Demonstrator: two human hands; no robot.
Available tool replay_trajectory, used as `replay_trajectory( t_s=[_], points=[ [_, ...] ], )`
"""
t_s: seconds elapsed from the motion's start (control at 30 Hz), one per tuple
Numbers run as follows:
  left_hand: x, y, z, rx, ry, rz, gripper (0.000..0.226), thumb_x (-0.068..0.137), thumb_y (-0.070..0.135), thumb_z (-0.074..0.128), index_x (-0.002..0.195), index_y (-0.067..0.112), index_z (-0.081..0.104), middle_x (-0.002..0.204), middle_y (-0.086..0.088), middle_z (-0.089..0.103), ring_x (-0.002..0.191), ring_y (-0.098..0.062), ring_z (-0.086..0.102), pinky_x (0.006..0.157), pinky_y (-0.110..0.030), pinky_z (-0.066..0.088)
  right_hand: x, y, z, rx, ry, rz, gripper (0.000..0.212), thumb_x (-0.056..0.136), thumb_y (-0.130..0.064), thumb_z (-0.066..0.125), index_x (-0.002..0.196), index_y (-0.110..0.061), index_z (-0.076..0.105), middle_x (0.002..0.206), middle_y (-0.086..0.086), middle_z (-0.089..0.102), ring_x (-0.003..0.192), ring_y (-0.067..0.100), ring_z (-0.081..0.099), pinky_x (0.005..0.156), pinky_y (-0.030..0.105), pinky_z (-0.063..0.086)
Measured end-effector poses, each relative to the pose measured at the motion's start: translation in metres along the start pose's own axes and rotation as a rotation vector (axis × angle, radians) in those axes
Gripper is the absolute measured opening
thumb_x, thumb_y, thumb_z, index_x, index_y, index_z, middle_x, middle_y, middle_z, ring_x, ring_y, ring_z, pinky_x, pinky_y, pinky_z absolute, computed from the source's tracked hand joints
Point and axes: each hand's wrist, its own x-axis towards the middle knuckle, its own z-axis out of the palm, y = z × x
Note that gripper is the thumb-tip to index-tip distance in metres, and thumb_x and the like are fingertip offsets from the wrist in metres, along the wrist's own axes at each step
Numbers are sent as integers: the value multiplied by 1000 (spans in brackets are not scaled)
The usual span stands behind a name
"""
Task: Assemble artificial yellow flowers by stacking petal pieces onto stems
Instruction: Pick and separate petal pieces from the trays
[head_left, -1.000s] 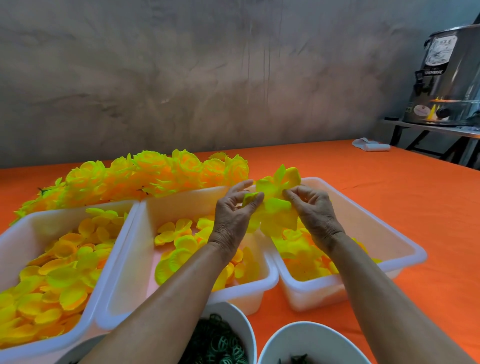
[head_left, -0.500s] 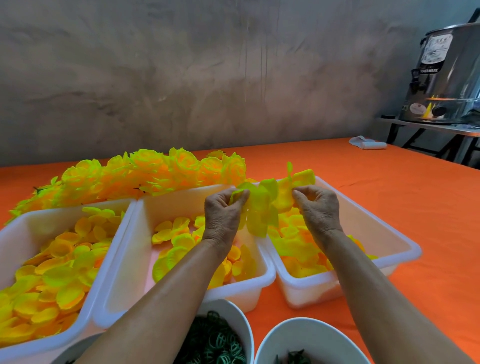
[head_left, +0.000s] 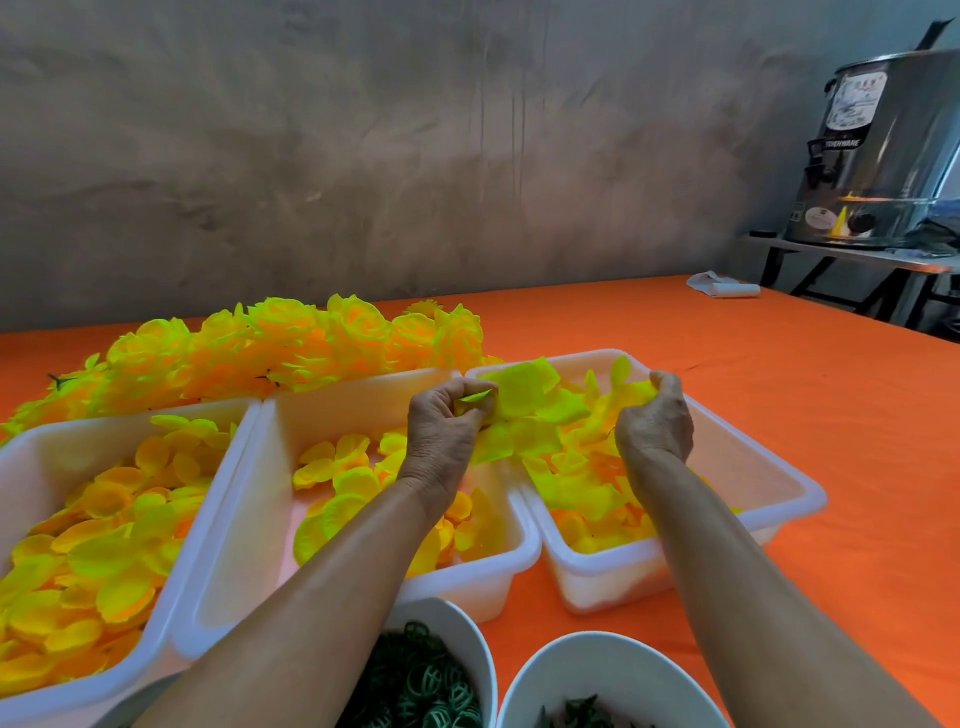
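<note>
Yellow petal pieces (head_left: 524, 402) are pinched in my left hand (head_left: 447, 421) and right hand (head_left: 655, 422), held apart for separating them.

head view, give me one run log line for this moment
left hand: grips petal piece | right hand: grips petal cluster | over right tray | finished flowers behind trays
</note>
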Motion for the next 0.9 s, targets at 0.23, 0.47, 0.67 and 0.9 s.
replay_trajectory(
  t_s=[0.23, 0.47, 0.67, 0.9],
  points=[
    [3, -3, 0, -28, 23, -17, 38, 81, -22, 51, 78, 13, 64, 126, -28, 55, 119, -38, 54, 54, -14, 53, 7, 1, 4, -210, -168, 75, 49, 94, -9, 41, 141, -24, 42, 143, 14, 43, 131, 34, 38, 103, 35, 33],
    [2, -3, -3, -95, -29, 17, 32, 83, -16, 57, 80, 15, 64, 65, 17, 69, 60, 3, 64, 50, -16, 52, 2, -2, 0, -277, -126, 169, 42, 95, -16, 46, 135, -29, 48, 141, 15, 37, 128, 35, 32, 101, 40, 35],
    [1, -4, -4, -61, -9, 19, 26, 80, -7, 66, 94, 15, 66, 80, -4, 63, 67, -8, 60, 51, -18, 50, -2, -2, -1, -348, -30, 81, 37, 87, -17, 57, 122, -28, 60, 131, 17, 37, 120, 36, 34, 96, 38, 36],
    [4, -8, -3, -70, 33, -3, 22, 78, -6, 69, 86, 13, 64, 81, -6, 66, 75, -15, 60, 59, -21, 52, -14, -19, 1, 581, -479, -17, 41, 88, -49, 54, 85, -12, 72, 89, 10, 70, 77, 20, 62, 71, 32, 45]
  ],
)
